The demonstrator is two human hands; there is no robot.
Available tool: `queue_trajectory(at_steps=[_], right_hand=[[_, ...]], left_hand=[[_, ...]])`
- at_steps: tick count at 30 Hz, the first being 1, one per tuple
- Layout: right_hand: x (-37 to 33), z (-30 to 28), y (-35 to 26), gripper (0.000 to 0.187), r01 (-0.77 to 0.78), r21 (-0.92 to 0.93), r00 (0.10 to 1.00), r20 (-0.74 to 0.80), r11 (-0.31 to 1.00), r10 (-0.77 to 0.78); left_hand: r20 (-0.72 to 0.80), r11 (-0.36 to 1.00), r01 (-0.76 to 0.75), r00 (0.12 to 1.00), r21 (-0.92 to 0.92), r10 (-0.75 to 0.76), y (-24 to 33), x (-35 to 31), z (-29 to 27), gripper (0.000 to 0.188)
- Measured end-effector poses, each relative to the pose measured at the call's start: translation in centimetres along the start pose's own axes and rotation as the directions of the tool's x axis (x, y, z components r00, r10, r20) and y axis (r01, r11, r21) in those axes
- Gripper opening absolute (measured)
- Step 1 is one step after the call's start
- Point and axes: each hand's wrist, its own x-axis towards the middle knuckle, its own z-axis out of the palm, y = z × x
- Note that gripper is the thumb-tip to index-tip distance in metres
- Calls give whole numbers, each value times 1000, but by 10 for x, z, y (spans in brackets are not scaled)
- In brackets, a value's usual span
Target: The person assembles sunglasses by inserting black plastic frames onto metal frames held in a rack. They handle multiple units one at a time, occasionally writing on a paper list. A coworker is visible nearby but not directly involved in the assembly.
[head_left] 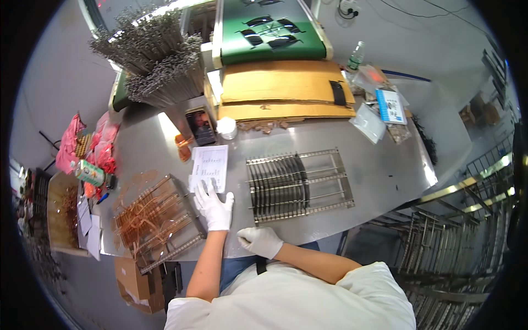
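Note:
White gloves cover both hands. My left hand [215,208] lies with fingers spread on the lower edge of a white printed sheet [210,162]. Curled into a fist, my right hand [260,242] rests by the table's front edge, and nothing shows in it. Just beyond it stands a metal wire rack [324,177], its left half filled with a row of several dark, curved, lens-like plates [276,187]. To the left of my left hand is a second metal rack [184,236] with amber, see-through pieces [144,217] in and around it.
Bundles of thin grey rods [159,66] stand at the back left. A phone [201,125] leans beside a white round container [226,128]. Yellow cardboard [280,82] lies before a green conveyor belt [269,33] carrying dark pieces. Plastic bags [368,122] and a bottle [356,55] are at the back right.

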Motion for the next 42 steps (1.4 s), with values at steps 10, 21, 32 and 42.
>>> queue_trajectory(at_steps=[10, 21, 32, 42], right_hand=[[-13, -26, -16, 13, -52, 44, 986, 159, 998, 44], [-15, -24, -16, 58, -240, -73, 956, 154, 968, 249], [20, 1, -35, 54, -47, 203, 963, 268, 978, -9], [56, 17, -13, 56, -1, -262, 999, 42, 965, 12]], left_hand=[[78, 981, -105, 993, 165, 93, 9, -14, -11, 71], [-106, 941, -223, 974, -253, 203, -10, -41, -47, 44], [127, 986, 15, 991, 169, -37, -319, 193, -240, 33], [417, 828, 77, 836, 555, -357, -524, 210, -172, 53]])
